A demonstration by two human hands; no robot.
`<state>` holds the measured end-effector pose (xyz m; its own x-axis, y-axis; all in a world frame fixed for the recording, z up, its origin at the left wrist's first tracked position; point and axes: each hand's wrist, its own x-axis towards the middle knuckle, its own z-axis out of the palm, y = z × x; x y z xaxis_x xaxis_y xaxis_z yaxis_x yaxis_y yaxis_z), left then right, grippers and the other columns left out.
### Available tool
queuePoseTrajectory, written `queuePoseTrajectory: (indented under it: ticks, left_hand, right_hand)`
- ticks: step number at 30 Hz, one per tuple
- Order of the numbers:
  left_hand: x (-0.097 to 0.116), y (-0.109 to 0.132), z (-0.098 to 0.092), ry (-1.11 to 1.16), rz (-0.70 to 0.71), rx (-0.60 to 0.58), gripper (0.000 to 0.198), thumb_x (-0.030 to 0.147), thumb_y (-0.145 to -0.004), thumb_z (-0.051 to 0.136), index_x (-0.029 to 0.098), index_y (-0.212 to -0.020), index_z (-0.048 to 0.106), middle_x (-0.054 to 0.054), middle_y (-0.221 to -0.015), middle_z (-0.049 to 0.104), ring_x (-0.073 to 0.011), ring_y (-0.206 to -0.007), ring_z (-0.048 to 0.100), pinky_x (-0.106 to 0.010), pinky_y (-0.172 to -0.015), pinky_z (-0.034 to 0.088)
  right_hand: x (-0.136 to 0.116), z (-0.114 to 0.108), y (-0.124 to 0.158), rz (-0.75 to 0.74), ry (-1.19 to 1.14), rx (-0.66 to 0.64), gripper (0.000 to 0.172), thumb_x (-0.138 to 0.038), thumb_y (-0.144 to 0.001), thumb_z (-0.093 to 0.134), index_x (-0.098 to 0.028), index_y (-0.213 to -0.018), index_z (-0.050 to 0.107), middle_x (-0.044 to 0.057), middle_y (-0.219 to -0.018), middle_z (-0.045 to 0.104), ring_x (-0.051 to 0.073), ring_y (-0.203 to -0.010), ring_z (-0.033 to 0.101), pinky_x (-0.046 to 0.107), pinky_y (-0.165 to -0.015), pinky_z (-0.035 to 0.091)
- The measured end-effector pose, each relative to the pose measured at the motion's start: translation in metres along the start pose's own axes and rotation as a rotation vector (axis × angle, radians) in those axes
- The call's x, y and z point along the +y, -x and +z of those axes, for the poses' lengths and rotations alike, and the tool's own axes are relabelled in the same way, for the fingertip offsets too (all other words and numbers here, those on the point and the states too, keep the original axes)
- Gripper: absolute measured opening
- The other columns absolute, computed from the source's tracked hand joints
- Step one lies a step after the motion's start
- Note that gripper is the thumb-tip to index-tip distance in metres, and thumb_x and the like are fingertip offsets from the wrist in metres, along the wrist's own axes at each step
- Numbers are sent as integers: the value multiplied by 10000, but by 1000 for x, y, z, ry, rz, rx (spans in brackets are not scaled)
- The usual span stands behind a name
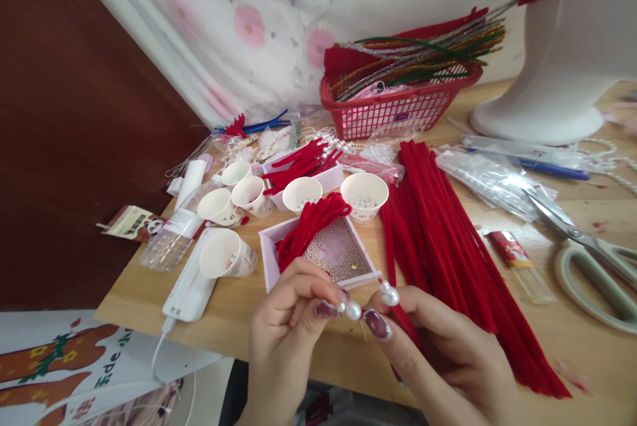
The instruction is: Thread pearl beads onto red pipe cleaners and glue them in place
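Two bare hands worked at the near edge of a wooden table [239, 316]. The left hand [293, 323] pinched pearly beads [353, 310] between thumb and finger; the right hand [423, 346] met it, its thumb and fingers gripping the same little cluster. I counted at least four beads there — smooth, round and glossy, two between the hands, two above the right fingers — all held clear of the table.

Just beyond stood one square lilac tray [269, 255] with a bundle of fuzzy red stems [311, 227] over a scatter of tiny beads. To the right of it lay a heap of velvety red strips [448, 267], too many to count, then one part-clear lighter [517, 260] and one pair of steel scissors [577, 235] with pale looped handles.

Leftward I saw one long white plastic block [192, 280] with a cable, and one clear bottle [172, 237] on its side. Six paper cups [365, 212] curved around the tray, at least two holding beads. Behind them sat a second lilac tray [331, 178], one red lattice basket [388, 114] of glittery stems, and one smooth white stand [547, 68].
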<state>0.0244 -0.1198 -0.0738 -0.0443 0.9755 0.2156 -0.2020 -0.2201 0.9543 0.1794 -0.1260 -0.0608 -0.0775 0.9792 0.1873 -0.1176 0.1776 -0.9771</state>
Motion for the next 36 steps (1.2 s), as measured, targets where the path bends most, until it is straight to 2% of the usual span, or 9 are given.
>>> queuePoseTrajectory:
  ticks: [5, 8, 13, 18, 23, 27, 32, 34, 36]
  left_hand:
    - [4, -3, -2, -190, 152, 21, 82, 253, -940, 701, 250, -942, 782, -15, -879, 658, -133, -787, 671, -209, -681, 556]
    - [14, -7, -3, -398, 275, -32, 46, 204, -919, 723, 231, -910, 758, -2, -868, 664, -130, -818, 675, -198, -705, 561]
    - [23, -10, -4, -559, 390, -106, 87, 198, -966, 656, 212, -891, 697, -2, -832, 644, -148, -839, 661, -238, -734, 569]
    - [17, -11, -1, -644, 583, -93, 120, 216, -994, 611, 186, -901, 680, -2, -827, 612, -157, -834, 590, -327, -881, 569]
    - [18, -11, 2, -835, 792, -38, 130, 185, -1000, 588, 161, -908, 677, -7, -851, 580, -156, -832, 567, -351, -909, 546]
    - [16, -10, 6, -878, 785, 1, 243, 267, -1031, 541, 180, -818, 621, -3, -806, 548, -153, -787, 565, -336, -864, 549]
    - [12, -7, 6, -614, 720, 101, 255, 300, -1037, 527, 188, -815, 583, 6, -740, 547, -161, -739, 566, -391, -842, 568]
    - [15, -7, 3, -559, 669, 78, 183, 279, -1013, 581, 183, -860, 612, -8, -766, 595, -171, -774, 608, -364, -803, 582]
    - [22, -8, -2, -587, 594, -6, 41, 212, -960, 668, 183, -934, 655, -27, -836, 655, -181, -842, 651, -326, -783, 590]
  right_hand:
    - [1, -3, 4, 4, 38, 13, 292, -157, -932, 651, -399, -1056, 759, -60, -725, 676, 96, -608, 611, 116, -510, 459]
    - [0, -8, 9, -57, 94, 10, 315, -142, -926, 656, -409, -1072, 740, -68, -734, 687, 110, -646, 662, 146, -598, 508]
    - [-1, -8, 8, -50, 149, -18, 249, -165, -929, 651, -368, -1048, 733, -61, -728, 679, 113, -572, 593, 170, -540, 486]
    - [-4, -6, 5, 47, 9, -36, 231, -182, -936, 646, -380, -973, 760, -74, -674, 642, 96, -523, 482, 141, -448, 404]
    - [-1, -6, 10, 131, -18, -39, 125, -316, -950, 647, -313, -862, 737, -47, -632, 547, 116, -531, 433, 187, -468, 382]
    - [4, -5, 17, 160, -4, -15, 165, -365, -958, 633, -283, -848, 725, -37, -626, 514, 123, -520, 424, 201, -452, 374]
    - [6, -7, 19, 58, 66, 80, 95, -283, -943, 659, -317, -962, 746, -51, -632, 538, 116, -511, 468, 193, -458, 384]
    - [4, -9, 19, 16, 117, 84, 128, -247, -945, 646, -332, -989, 732, -58, -634, 547, 114, -514, 504, 191, -471, 402]
    - [1, -12, 19, -39, 184, 60, 170, -219, -949, 631, -351, -1017, 713, -68, -650, 584, 111, -517, 545, 186, -480, 425]
